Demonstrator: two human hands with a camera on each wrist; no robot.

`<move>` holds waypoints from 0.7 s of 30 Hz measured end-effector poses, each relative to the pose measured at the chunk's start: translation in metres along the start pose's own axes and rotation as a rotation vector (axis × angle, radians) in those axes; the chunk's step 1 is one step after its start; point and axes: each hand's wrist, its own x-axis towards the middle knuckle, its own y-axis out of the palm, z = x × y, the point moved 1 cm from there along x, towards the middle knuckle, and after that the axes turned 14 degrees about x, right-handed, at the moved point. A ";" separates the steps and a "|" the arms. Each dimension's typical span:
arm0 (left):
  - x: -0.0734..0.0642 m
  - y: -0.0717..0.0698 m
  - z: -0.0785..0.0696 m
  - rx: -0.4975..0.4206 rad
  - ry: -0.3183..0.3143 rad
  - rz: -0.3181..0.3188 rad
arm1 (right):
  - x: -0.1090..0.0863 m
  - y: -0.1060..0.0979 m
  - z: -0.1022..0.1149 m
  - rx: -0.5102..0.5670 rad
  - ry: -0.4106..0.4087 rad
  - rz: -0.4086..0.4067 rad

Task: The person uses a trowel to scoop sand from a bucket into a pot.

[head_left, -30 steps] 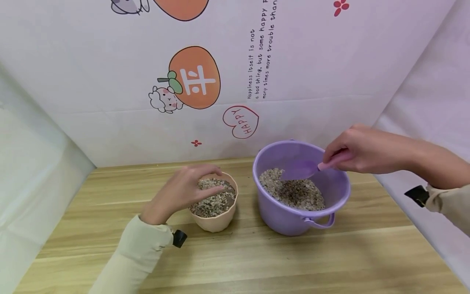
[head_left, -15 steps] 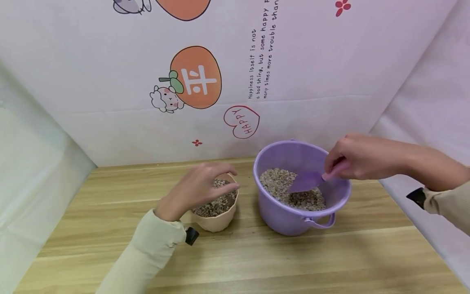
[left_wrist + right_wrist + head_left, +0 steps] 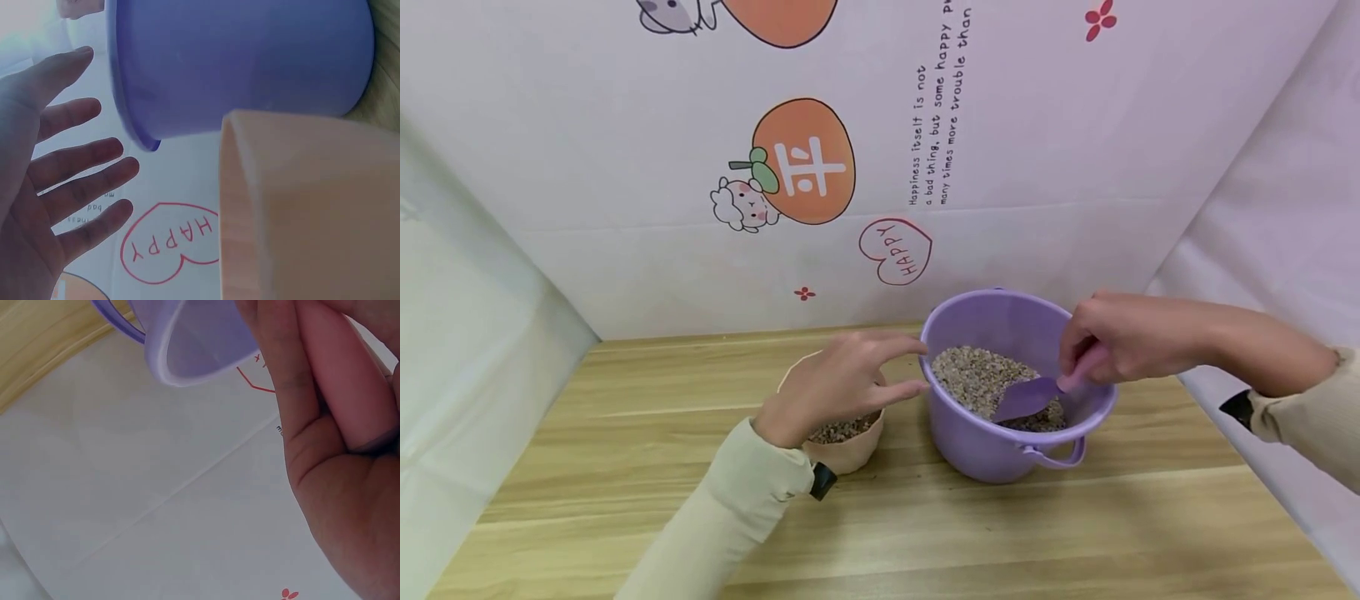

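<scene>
My right hand [image 3: 1116, 337] grips the pink handle [image 3: 353, 375] of a small trowel, whose purple blade [image 3: 1026, 398] dips into gravel [image 3: 977, 375] inside a purple bucket [image 3: 981, 454]. My left hand [image 3: 842, 379] hovers over a peach flowerpot [image 3: 846, 457] that also holds gravel, and hides much of it. Its thumb and fingers are spread toward the bucket's left rim; the left wrist view shows the fingers [image 3: 81, 187] apart with nothing between them. Whether a fingertip touches the rim I cannot tell.
Both containers stand on a wood-grain table [image 3: 925, 533]. A white printed sheet [image 3: 1037, 167] rises close behind them, and white cloth hangs at either side. The bucket's handle [image 3: 1060, 454] hangs down at its front right.
My left hand has moved right, from over the pot to the bucket's rim. My right hand has lowered, pushing the trowel blade down and slightly right in the gravel.
</scene>
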 end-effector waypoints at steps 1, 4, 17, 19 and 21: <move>0.001 0.001 -0.001 -0.006 0.007 -0.002 | 0.000 0.000 0.000 0.003 0.002 0.002; 0.004 0.003 -0.002 -0.023 0.021 -0.003 | 0.000 0.000 0.000 0.006 0.009 0.007; 0.008 0.010 -0.002 -0.041 -0.040 0.041 | 0.002 0.008 -0.009 0.030 0.049 0.004; 0.010 0.010 -0.002 -0.045 -0.035 0.030 | 0.004 0.010 -0.011 -0.002 0.014 -0.006; 0.011 0.011 -0.001 -0.048 -0.034 0.016 | 0.006 0.013 -0.014 -0.034 -0.010 -0.019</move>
